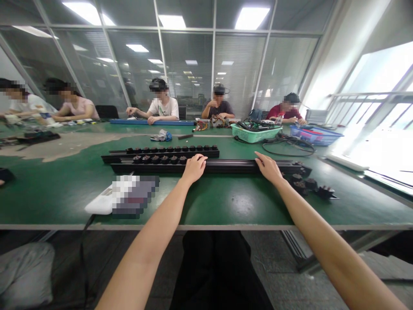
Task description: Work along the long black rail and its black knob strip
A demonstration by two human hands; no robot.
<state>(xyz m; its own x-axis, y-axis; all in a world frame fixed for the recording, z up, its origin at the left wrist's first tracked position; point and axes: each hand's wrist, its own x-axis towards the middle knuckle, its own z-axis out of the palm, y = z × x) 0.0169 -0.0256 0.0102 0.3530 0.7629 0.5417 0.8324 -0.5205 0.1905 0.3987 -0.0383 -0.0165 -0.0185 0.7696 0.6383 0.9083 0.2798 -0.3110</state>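
Note:
A long black track rail (229, 166) lies crosswise on the green table in front of me. Several round black socket-like modules (164, 159) sit in its left part, while a bare grooved stretch runs between my hands. My left hand (194, 168) grips the rail just right of these modules, its fingers bent over the top edge. Farther right, my right hand (270, 168) holds the same rail, fingers over its top and thumb at the near side. Behind it lies a second black rail (206, 153) with a row of similar modules. Loose black modules (300, 186) lie beside the rail's right end.
A white device (100, 202) with a cable lies at the near left, beside a blurred-out dark item (138, 198). Farther back are a cloth bundle (161, 136), a green basket (254, 134) of cables and a blue basket (318, 137). Several people sit along the far side.

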